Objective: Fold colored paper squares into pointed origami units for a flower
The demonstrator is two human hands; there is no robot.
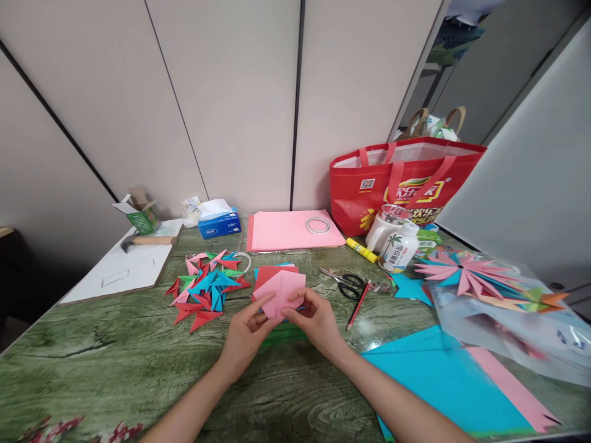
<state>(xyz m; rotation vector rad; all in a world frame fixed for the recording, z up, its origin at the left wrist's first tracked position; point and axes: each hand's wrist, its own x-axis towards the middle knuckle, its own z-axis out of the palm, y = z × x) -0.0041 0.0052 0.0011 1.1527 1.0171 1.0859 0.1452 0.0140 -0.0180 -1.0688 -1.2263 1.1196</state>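
Observation:
Between my two hands is a pink sheet of folding paper (282, 293), creased and partly folded, its lower end narrowed toward my thumbs. My left hand (247, 335) pinches its lower left side. At the lower right edge, my right hand (316, 320) grips it with thumb and fingers. Behind and below it lie red paper squares (277, 271), with some green showing underneath. To the left is a heap of folded paper pieces (212, 286) in red, pink, blue and green. Black-handled scissors (348, 285) and a red pencil (359, 306) rest to the right.
Pink paper sheets (281, 231) with a tape ring (318, 225) lie at the back. A glue stick (361, 250), white bottle (399, 248) and red bag (355, 197) stand right. Blue sheets (438, 375) lie front right. Left are a tissue box (220, 224) and a hammer (150, 240) on a white board (115, 271).

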